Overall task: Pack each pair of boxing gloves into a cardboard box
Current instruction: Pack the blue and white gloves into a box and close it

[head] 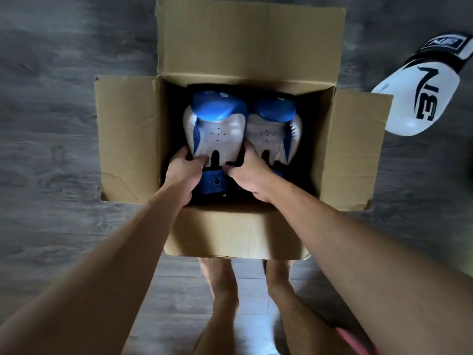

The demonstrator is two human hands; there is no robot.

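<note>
An open cardboard box (122, 139) stands on the floor with all its flaps folded out. Inside lie two blue and silver boxing gloves side by side, palms up: the left glove (217, 131) and the right glove (272, 134). My left hand (183, 175) grips the left glove's wrist end from the left. My right hand (249, 172) grips the same glove from its right side, between the two gloves. Both hands are down inside the box.
A white and black boxing glove (419, 98) lies on the grey wood floor (51, 124) to the right of the box, partly over its right flap. My bare legs stand just behind the box's near flap (235, 231).
</note>
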